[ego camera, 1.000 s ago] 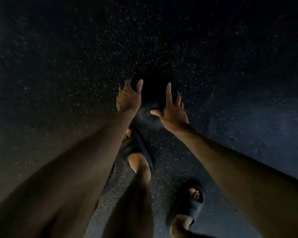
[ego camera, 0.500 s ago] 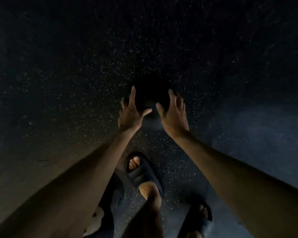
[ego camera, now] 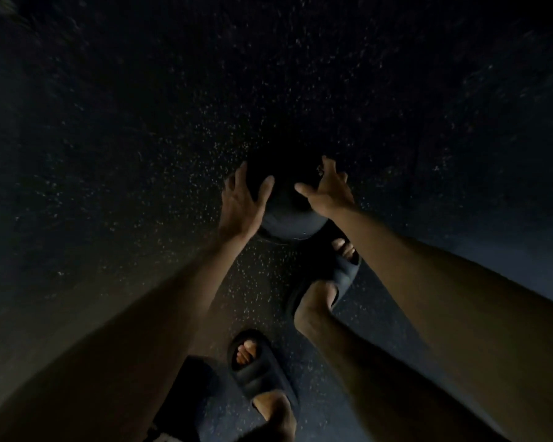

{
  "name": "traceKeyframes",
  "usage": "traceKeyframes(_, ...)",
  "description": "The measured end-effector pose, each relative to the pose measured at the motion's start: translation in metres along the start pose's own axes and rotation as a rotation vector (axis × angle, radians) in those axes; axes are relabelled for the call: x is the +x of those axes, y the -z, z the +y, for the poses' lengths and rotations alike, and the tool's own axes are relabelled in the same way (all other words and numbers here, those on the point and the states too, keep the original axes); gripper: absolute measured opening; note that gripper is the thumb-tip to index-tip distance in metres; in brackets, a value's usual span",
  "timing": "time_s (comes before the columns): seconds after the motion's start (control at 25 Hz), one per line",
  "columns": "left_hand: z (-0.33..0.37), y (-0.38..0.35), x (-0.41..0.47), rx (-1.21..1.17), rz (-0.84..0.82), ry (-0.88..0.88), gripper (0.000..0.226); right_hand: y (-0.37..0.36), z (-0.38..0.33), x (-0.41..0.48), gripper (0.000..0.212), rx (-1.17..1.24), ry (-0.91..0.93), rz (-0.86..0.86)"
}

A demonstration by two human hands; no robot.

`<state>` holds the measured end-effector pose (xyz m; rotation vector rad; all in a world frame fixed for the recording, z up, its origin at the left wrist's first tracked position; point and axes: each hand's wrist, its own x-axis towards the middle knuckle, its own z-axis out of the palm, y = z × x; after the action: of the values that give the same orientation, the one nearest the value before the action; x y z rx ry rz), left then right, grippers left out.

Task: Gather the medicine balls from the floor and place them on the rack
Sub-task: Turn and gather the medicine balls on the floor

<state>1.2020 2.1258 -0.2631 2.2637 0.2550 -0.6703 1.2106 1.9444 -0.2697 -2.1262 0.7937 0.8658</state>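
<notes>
Medicine ball (ego camera: 288, 215), dark, over speckled floor (ego camera: 109, 154), just ahead of right slide sandal (ego camera: 329, 275). Left hand (ego camera: 241, 202) and right hand (ego camera: 328, 193) press opposite sides, fingers splayed, not clenched (wide span likely steadies the weight). Lifted or grounded: can't tell.

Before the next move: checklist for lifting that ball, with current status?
1. Left hand on the medicine ball, left side: ok.
2. Right hand on its right side: ok.
3. Firm hold, fingers spread: cannot tell.
4. Ball off the floor: cannot tell, too dark.
5. Feet clear of the ball: not ok, the front slide sits at its near edge.
6. Rack in sight: not ok, not in frame.
</notes>
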Motion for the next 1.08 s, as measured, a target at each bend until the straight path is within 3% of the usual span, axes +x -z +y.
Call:
traceKeyframes(0.16,0.003,-0.012,-0.015,0.156,-0.068,-0.174,0.110,0.031,-0.024,0.052,0.080,0.135,-0.080,-0.017)
traceKeyframes(0.24,0.017,-0.002,0.020,0.191,-0.067,-0.127,0.112,0.047,-0.040,0.060,0.073,0.089,-0.060,0.026)
traceKeyframes(0.36,0.048,0.022,0.087,0.248,-0.093,-0.033,0.108,0.058,-0.034,0.036,0.070,-0.011,0.262,0.114)
traceKeyframes(0.48,0.082,0.034,0.137,0.192,-0.019,0.101,0.095,0.054,-0.021,0.018,0.098,-0.156,0.418,0.028)
traceKeyframes(0.6,0.122,0.029,0.155,0.185,0.059,0.213,0.086,0.063,-0.039,0.035,0.108,-0.162,0.288,0.017)
traceKeyframes(0.68,0.134,0.031,0.160,0.138,0.081,0.188,0.080,0.076,-0.059,0.054,0.105,-0.161,0.215,0.020)
traceKeyframes(0.76,0.135,0.037,0.160,0.136,0.028,0.031,0.082,0.094,-0.078,0.078,0.101,-0.121,0.090,0.003)
traceKeyframes(0.84,0.133,0.040,0.159,0.269,-0.059,-0.164,0.099,0.115,-0.094,0.111,0.096,-0.060,-0.009,-0.016)
traceKeyframes(0.92,0.135,0.040,0.167,0.362,-0.132,-0.240,0.114,0.132,-0.108,0.145,0.094,0.028,-0.044,-0.039)
traceKeyframes(1.08,0.175,0.041,0.228,0.398,-0.154,-0.105,0.108,0.155,-0.132,0.200,0.080,0.117,-0.116,0.049)
